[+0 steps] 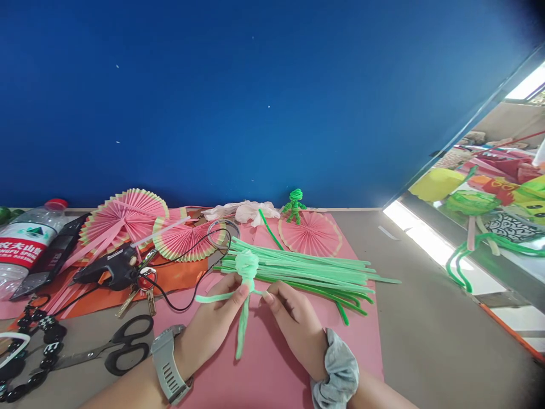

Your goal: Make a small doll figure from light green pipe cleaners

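Between my hands is a pale green pipe cleaner figure (pixel 247 264) with a coiled round head, one arm sticking out to the left and twisted legs hanging down. My left hand (pixel 219 315) pinches it just below the head. With thumb and fingertips, my right hand (pixel 293 318) grips the short pipe cleaner arm on its right side. Behind them lies a bundle of pale and darker green pipe cleaners (pixel 306 267) on pink paper (pixel 340 352). A finished-looking bright green pipe cleaner figure (pixel 294 205) stands farther back.
Pink pleated paper fans (pixel 123 218) lie at the back left, near a water bottle (pixel 28 244). A black glue gun (pixel 110 268) with a looping cord, keys (pixel 149 295), scissors (pixel 114 346) and black beads (pixel 49 346) are on the left. A blue panel (pixel 255 102) rises behind.
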The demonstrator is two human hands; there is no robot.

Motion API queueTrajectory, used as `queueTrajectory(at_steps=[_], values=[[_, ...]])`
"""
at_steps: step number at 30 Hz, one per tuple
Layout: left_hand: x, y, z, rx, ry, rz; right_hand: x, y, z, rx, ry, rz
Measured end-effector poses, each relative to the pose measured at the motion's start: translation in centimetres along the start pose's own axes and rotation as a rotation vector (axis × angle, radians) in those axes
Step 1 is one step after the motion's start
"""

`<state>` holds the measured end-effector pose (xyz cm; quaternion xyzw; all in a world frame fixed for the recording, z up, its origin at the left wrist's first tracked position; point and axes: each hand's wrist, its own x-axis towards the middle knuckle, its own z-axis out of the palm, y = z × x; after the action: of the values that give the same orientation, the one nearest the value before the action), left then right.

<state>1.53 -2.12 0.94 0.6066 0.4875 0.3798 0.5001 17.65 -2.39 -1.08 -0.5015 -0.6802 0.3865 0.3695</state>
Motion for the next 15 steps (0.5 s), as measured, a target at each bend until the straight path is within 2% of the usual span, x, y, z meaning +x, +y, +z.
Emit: queueTrajectory(at_steps=[6, 10, 13, 15], values=[[0.0, -0.21, 0.24, 0.003, 0.042, 0.001, 0.21, 0.07, 0.01, 0.026, 0.001, 0.076], [0.24, -0.4, 0.09, -0.03, 0.038, -0.025, 0.2, 0.13, 0.06, 0.029, 0.027, 0.04], [0.39, -0.35, -0.12, -0.062, 0.077, -0.051, 0.04, 0.24, -0.11, 0.041, 0.153, -0.007], [0.43, -0.25, -0.21, -0.113, 0.109, -0.053, -0.22, 0.23, -0.3, -0.008, 0.279, -0.105]])
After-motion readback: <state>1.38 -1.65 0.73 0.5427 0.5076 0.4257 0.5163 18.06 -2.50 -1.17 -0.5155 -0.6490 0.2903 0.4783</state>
